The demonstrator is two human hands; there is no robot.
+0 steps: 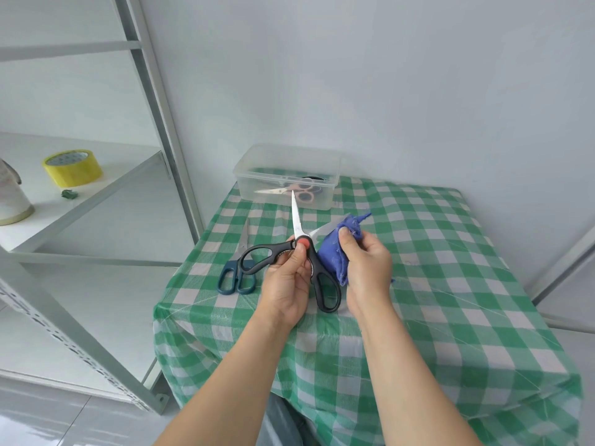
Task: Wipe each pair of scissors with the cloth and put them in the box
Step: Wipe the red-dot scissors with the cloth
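Note:
My left hand (288, 281) grips black-handled kitchen scissors (257, 256) near their red pivot, blades spread open above the table. One serrated blade points up and away; the other runs right into the blue cloth (335, 252). My right hand (367, 265) pinches that cloth around the blade. A second pair with dark teal handles (236, 278) lies on the tablecloth to the left. The clear plastic box (286, 156) stands at the table's far edge with small pink-handled scissors (299, 192) inside.
The table wears a green and white checked cloth (450, 284). A white metal shelf unit (96, 194) stands to the left, holding a yellow tape roll (72, 167) and a pale container (13, 201). White wall behind.

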